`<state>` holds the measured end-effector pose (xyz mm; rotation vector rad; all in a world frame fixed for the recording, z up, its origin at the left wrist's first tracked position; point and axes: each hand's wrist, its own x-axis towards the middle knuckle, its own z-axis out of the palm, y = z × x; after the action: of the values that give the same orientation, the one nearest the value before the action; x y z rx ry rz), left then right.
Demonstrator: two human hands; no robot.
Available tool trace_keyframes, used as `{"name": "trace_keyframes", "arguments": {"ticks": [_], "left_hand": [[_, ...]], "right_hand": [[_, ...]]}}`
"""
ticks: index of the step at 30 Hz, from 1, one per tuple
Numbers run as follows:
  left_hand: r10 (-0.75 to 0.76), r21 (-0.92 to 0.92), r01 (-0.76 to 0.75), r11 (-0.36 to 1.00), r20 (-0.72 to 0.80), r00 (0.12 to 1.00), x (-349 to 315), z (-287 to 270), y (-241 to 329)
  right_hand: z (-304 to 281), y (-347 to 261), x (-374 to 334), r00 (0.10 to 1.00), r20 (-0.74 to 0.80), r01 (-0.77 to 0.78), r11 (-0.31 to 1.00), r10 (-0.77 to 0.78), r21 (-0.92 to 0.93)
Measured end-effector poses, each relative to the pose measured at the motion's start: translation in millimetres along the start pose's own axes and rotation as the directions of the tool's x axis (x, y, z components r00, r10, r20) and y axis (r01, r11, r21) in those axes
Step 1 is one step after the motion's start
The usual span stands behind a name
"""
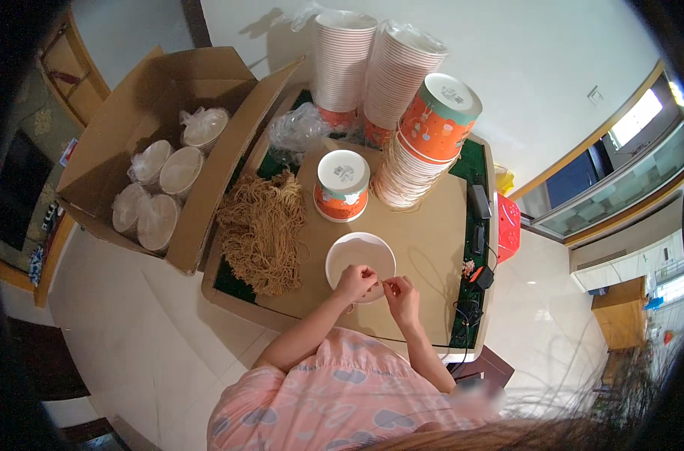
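An open white paper bucket (360,254) stands at the near side of the table. Over its near rim, my left hand (355,283) and my right hand (401,298) meet, fingertips pinched close together on what looks like a thin tan cord, mostly hidden. A small loop of cord hangs outside the rim below my left hand. Just beyond is an upside-down orange and green paper bucket (342,188). Left of the hands lies a big heap of tan cords (263,233). A stack of upturned buckets with cords hanging from it (411,169) rises at the back right.
Two tall bucket stacks (346,68) in plastic stand by the wall, near crumpled clear plastic (300,128). An open cardboard box (101,169) on the left holds bagged buckets. Black adapters and cables (470,312) line the table's right edge. A red stool (509,225) stands beyond.
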<state>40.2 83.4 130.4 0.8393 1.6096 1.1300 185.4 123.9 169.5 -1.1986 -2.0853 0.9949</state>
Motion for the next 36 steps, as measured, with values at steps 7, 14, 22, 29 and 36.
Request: {"name": "trace_keyframes", "arguments": {"ticks": [7,14,22,29,36], "left_hand": [[0.022,-0.093,-0.023,0.995,-0.002,1.000,0,-4,3],[0.034,0.032,-0.037,0.999,0.087,0.996,-5,-2,8],[0.200,0.062,-0.198,0.978,-0.029,0.979,-3,2,4],[0.307,0.236,-0.290,0.927,-0.041,0.951,-11,9,16],[0.355,0.306,-0.304,0.902,-0.127,0.926,-11,6,14]], "right_hand": [[2,2,1,1.000,0.006,0.013,0.999,-0.013,-0.030],[2,4,2,0.999,0.019,0.034,0.998,-0.033,-0.049],[3,6,1,1.000,0.023,0.023,0.997,-0.022,-0.068],[2,2,0,0.999,-0.010,0.034,0.999,-0.034,-0.039],[0,0,1,0.999,0.042,-0.022,0.994,0.026,-0.111]]}}
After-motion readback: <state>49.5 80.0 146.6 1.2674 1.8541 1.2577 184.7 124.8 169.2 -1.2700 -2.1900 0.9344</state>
